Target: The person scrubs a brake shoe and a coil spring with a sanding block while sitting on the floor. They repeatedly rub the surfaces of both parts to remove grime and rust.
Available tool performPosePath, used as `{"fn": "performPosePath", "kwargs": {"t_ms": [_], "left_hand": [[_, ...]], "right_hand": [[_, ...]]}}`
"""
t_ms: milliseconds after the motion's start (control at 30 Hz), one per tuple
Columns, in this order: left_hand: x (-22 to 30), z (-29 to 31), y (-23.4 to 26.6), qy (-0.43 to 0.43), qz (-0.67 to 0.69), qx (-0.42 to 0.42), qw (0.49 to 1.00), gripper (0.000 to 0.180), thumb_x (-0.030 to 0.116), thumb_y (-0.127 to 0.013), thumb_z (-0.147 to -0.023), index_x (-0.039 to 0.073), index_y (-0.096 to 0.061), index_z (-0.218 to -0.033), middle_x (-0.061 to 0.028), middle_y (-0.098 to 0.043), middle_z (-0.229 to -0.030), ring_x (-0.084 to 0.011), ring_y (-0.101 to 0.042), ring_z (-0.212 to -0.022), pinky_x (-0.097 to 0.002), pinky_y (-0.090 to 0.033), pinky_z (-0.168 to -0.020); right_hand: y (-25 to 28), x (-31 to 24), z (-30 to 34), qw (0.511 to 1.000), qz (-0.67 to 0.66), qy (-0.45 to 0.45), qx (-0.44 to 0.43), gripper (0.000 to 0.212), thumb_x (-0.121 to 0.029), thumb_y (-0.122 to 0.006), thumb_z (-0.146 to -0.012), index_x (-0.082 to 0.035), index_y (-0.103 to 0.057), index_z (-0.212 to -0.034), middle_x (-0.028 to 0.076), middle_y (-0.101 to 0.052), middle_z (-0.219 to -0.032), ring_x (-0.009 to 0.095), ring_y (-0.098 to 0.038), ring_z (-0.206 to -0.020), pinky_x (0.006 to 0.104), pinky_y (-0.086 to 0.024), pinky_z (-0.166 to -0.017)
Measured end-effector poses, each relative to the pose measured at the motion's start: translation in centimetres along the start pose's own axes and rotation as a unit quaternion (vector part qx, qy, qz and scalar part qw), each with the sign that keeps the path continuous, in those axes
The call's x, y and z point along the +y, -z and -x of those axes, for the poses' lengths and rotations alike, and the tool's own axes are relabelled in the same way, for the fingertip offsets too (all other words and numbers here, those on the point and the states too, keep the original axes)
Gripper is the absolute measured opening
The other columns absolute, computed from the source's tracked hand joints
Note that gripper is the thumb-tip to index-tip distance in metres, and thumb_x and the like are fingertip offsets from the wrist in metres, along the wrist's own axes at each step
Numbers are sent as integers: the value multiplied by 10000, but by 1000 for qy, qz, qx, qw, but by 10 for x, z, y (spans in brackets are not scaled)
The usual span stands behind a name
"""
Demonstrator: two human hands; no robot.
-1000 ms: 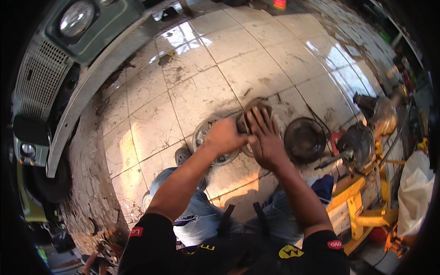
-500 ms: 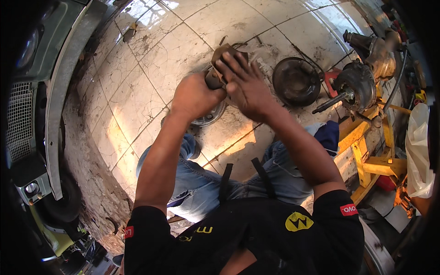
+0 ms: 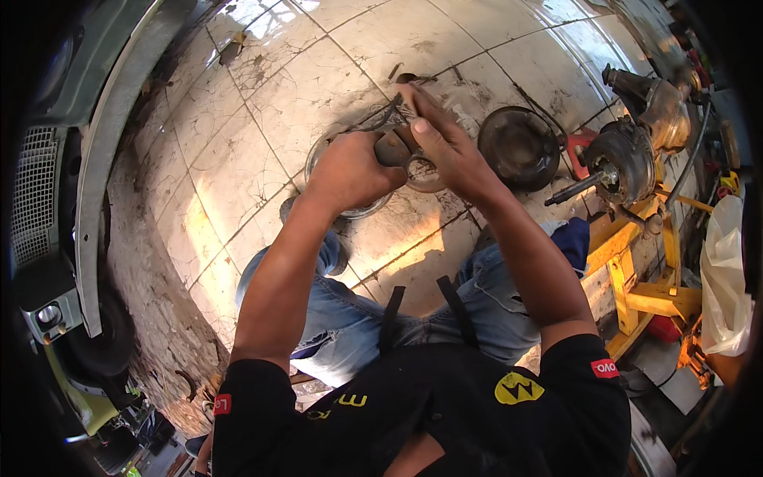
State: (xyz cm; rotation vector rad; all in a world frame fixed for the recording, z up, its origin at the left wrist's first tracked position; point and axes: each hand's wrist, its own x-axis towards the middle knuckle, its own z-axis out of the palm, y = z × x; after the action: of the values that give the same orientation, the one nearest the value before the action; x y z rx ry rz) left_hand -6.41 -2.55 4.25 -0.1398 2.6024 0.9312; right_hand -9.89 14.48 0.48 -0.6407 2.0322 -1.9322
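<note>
Gripping: the left hand (image 3: 354, 171) is closed around a curved, rusty brake shoe (image 3: 395, 145), its fingers wrapped over the near end.
Right hand: the right hand (image 3: 441, 143) is pressed on the same brake shoe from the other side, thumb laid along the top and fingers curled under it.
Brake shoe position: held up between both hands, above the tiled floor (image 3: 238, 143), over a round metal backing plate (image 3: 362, 208) that lies flat on the tiles.
Spring: a thin dark spring or clip (image 3: 413, 78) sticks out past the right fingertips; how it is attached I cannot tell.
Right of the hands: a dark brake drum (image 3: 520, 147) lies open side up on the floor, just beside the right wrist.
Further right: an axle hub assembly (image 3: 624, 159) rests on a yellow stand (image 3: 636, 270).
Left edge: a green vehicle's bumper (image 3: 103, 167) curves along the tiles.
Lower right: a white plastic bag (image 3: 723, 278).
</note>
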Motion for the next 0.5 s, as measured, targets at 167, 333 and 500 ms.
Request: {"fn": "performPosePath", "kwargs": {"t_ms": [167,333,500], "left_hand": [[-1,0,9,-1,19,-32,999,391,266,-703,-665,-45,-688,-903,-226,-689,-844,-333,-681,-810,-405,-531,-777],[5,2,20,28,94,-17,995,380,241,-720,-658,-47,-695,-905,-191,-695,-805,-270,-681,-759,-373,-532,-759],[-8,-1,20,-6,84,-21,996,383,279,-723,-664,-21,-707,-902,-185,-703,-810,-286,-686,-754,-385,-538,-753]], "right_hand": [[9,7,-1,970,-162,-159,90,389,-268,-531,-1001,26,-582,-1251,101,-626,-1181,136,-574,-1054,280,-452,-928],[18,4,-2,986,-112,-95,82,351,-270,-543,-996,7,-607,-1202,33,-652,-1073,90,-579,-947,275,-475,-836],[3,2,3,989,114,81,44,339,-153,-579,-932,-23,-567,-1245,144,-640,-1168,265,-615,-1063,348,-472,-873]]}}
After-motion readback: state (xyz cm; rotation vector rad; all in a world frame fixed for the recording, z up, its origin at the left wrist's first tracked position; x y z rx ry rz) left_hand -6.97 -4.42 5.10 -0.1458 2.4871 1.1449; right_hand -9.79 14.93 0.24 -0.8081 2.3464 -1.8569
